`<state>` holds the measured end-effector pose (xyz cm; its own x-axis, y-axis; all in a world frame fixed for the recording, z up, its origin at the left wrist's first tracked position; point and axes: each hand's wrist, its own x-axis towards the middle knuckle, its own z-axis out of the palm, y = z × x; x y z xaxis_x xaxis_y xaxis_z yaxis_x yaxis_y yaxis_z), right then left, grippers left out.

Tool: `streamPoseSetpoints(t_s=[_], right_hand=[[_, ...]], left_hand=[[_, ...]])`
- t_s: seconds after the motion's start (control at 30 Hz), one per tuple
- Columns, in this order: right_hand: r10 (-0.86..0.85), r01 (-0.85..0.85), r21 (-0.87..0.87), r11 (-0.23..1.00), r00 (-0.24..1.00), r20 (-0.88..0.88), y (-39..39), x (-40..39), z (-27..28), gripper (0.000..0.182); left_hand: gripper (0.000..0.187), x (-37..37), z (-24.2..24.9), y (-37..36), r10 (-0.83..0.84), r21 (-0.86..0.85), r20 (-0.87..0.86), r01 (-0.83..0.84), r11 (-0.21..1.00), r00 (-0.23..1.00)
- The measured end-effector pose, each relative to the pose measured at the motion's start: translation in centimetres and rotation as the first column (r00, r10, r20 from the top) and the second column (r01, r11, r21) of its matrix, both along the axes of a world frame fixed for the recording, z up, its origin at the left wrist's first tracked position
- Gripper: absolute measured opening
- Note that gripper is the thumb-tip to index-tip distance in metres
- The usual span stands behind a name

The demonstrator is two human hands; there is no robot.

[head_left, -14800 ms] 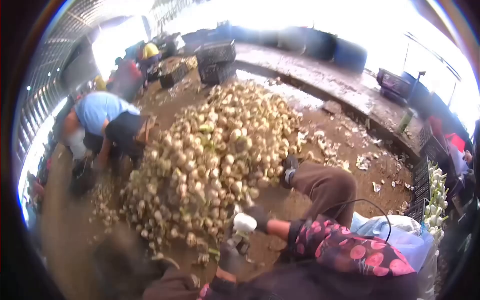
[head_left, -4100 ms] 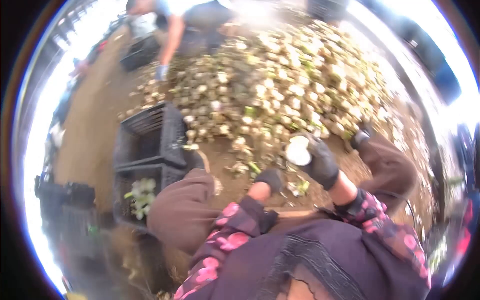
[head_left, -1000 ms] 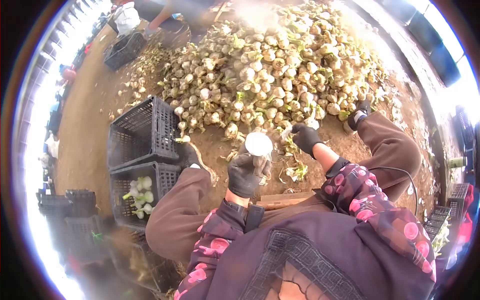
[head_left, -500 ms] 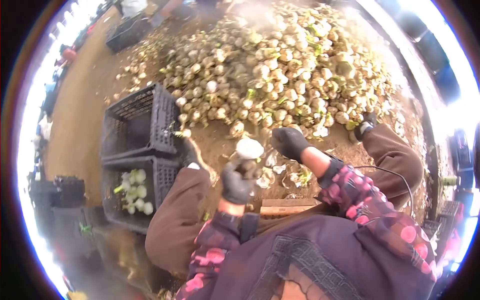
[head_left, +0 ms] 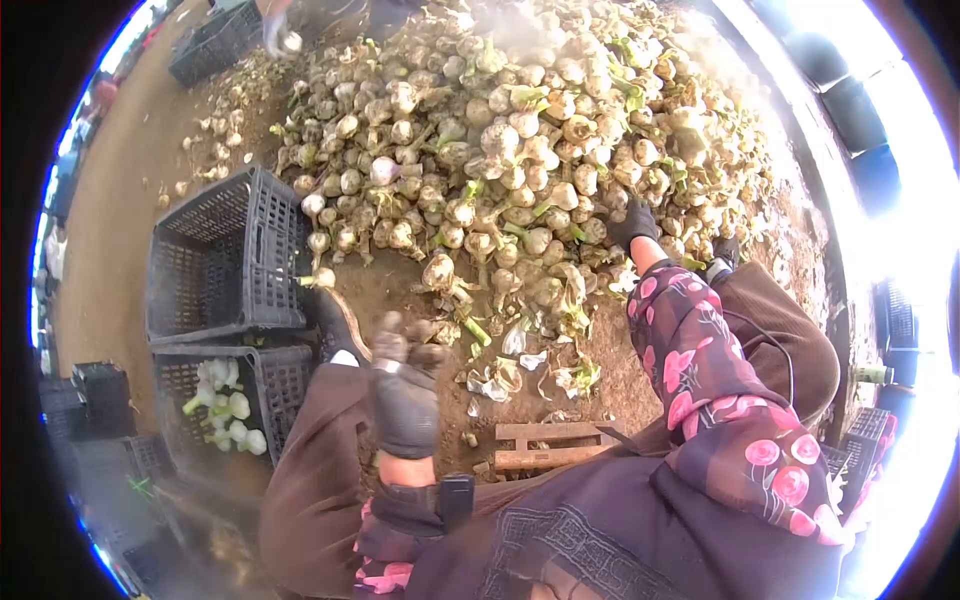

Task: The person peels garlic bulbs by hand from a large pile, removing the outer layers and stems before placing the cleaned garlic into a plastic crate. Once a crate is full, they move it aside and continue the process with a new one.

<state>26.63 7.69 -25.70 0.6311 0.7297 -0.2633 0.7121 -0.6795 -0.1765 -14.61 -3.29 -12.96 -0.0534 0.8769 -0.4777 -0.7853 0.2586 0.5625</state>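
My left hand [head_left: 405,395], in a dark glove, is held over the bare ground beside my left knee. Its fingers are apart and somewhat blurred, with nothing visible in them. My right hand [head_left: 635,225], also gloved, reaches into the near right side of a big heap of garlic bulbs [head_left: 520,140]. Its fingertips are among the bulbs and partly hidden, so I cannot see whether they grip one. To the left, a black plastic crate [head_left: 285,385] contains several clean white garlic bulbs [head_left: 228,405] with short green stems.
A second black crate [head_left: 200,290] adjoins the first on its far side. Between my legs lies a small wooden piece [head_left: 550,446], with peeled skins [head_left: 495,380] beyond it. At the upper left, another person's hand [head_left: 277,30] is near a dark crate [head_left: 215,45].
A white bulb seen at my left hand's fingertips is gone from there; that hand has shifted left, fingers spread. My right hand has moved from the middle out to the heap.
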Motion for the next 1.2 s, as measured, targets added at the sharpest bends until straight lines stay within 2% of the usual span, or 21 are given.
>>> streamPoseSetpoints(t_s=[0.07, 0.1, 0.13, 0.2, 0.23, 0.3, 0.33, 0.37, 0.4, 0.5, 0.57, 0.7, 0.73, 0.8, 0.87, 0.93, 0.97, 1.0, 1.07, 1.13, 1.2], right_hand=[[-0.056, 0.058, 0.022, 0.998, 0.995, -0.085, -0.7, -0.2, 0.9, 0.062], [-0.116, 0.128, 0.073, 0.989, 0.982, -0.150, -1.2, -0.3, 0.8, 0.059], [-0.053, 0.139, 0.315, 0.939, 0.962, -0.268, -1.9, -1.2, 0.7, 0.046], [0.098, 0.346, 0.340, 0.874, 0.561, -0.822, -4.5, -5.0, 2.8, 0.038], [0.189, 0.347, 0.360, 0.866, 0.439, -0.878, -5.6, -6.7, 2.9, 0.035], [0.120, 0.136, 0.216, 0.967, 0.505, -0.855, -7.7, -11.3, 8.9, 0.035], [0.364, -0.043, 0.458, 0.888, 0.673, -0.643, -8.3, -12.5, 7.0, 0.034], [0.317, -0.024, 0.364, 0.931, 0.546, -0.775, -8.9, -14.0, 7.4, 0.034], [0.447, -0.071, 0.505, 0.860, 0.581, -0.680, -10.3, -16.3, 9.0, 0.032], [0.271, 0.129, 0.262, 0.956, -0.059, -0.961, -13.0, -18.7, 11.9, 0.044], [0.465, -0.063, 0.465, 0.883, -0.023, -0.885, -13.8, -20.0, 15.3, 0.057], [0.815, -0.228, 0.788, 0.572, 0.263, -0.516, -13.1, -20.1, 14.4, 0.059], [0.835, -0.348, 0.774, 0.529, 0.380, -0.399, -14.1, -20.6, 15.9, 0.062], [0.816, -0.343, 0.751, 0.564, 0.372, -0.442, -13.9, -20.3, 15.3, 0.060], [0.752, -0.353, 0.680, 0.643, 0.461, -0.471, -14.5, -20.6, 16.6, 0.058], [0.754, -0.393, 0.670, 0.630, 0.516, -0.406, -15.1, -21.1, 17.9, 0.057], [0.748, -0.425, 0.658, 0.621, 0.573, -0.335, -15.2, -21.2, 18.2, 0.057], [0.746, -0.311, 0.696, 0.647, 0.449, -0.492, -14.6, -20.2, 16.8, 0.056], [0.758, -0.327, 0.716, 0.616, 0.495, -0.425, -15.1, -20.6, 17.4, 0.054], [0.765, -0.345, 0.735, 0.584, 0.536, -0.356, -15.0, -20.3, 17.6, 0.053], [0.694, -0.271, 0.682, 0.679, 0.538, -0.478, -14.7, -19.3, 17.3, 0.052]], left_hand=[[0.038, 1.3, 0.1, -0.3, -0.246, 0.048, -0.140, 0.254, 0.966, 0.959], [0.038, 2.0, 0.2, -0.4, -0.247, 0.059, -0.145, 0.257, 0.965, 0.958], [0.036, 2.7, 0.2, -0.6, -0.325, 0.031, -0.272, 0.346, 0.938, 0.906], [0.039, 3.9, -1.0, -1.5, -0.414, 0.026, -0.458, 0.477, 0.879, 0.787], [0.041, 4.6, -1.6, -1.8, -0.466, 0.031, -0.492, 0.550, 0.834, 0.735], [0.044, 7.0, 0.3, -2.1, -0.563, -0.052, -0.467, 0.614, 0.787, 0.682], [0.040, 8.1, 0.0, -2.7, -0.562, 0.002, -0.446, 0.629, 0.778, 0.697], [0.036, 8.6, -0.1, -3.0, -0.538, 0.054, -0.423, 0.612, 0.789, 0.730], [0.032, 9.2, -0.4, -3.5, -0.500, 0.105, -0.377, 0.573, 0.813, 0.779], [0.024, 11.0, -1.5, -3.0, -0.287, 0.237, -0.179, 0.324, 0.916, 0.941], [0.023, 9.0, -1.8, -0.8, -0.045, 0.321, -0.077, 0.067, 0.945, 0.996], [0.028, 8.7, 0.0, -1.1, 0.056, 0.245, -0.530, 0.089, 0.965, 0.846], [0.026, 8.2, 0.4, -1.3, 0.047, 0.236, -0.647, 0.141, 0.961, 0.761], [0.024, 7.5, 0.7, -1.4, -0.006, 0.206, -0.762, 0.252, 0.946, 0.647], [0.022, 8.9, -3.2, 0.0, -0.152, 0.242, -0.563, 0.337, 0.910, 0.813], [0.017, 10.1, -7.4, 1.8, -0.285, 0.310, -0.423, 0.433, 0.847, 0.860], [0.016, 9.8, -7.3, 1.7, -0.311, 0.341, -0.410, 0.461, 0.819, 0.857], [0.015, 9.5, -7.0, 1.5, -0.339, 0.371, -0.398, 0.487, 0.791, 0.853], [0.016, 5.7, 1.6, -2.9, -0.422, 0.305, -0.272, 0.494, 0.814, 0.865], [0.019, 6.2, 1.5, -2.7, -0.421, 0.386, -0.197, 0.464, 0.797, 0.886], [0.021, 7.2, 0.7, -2.1, -0.422, 0.462, -0.126, 0.430, 0.776, 0.898]])
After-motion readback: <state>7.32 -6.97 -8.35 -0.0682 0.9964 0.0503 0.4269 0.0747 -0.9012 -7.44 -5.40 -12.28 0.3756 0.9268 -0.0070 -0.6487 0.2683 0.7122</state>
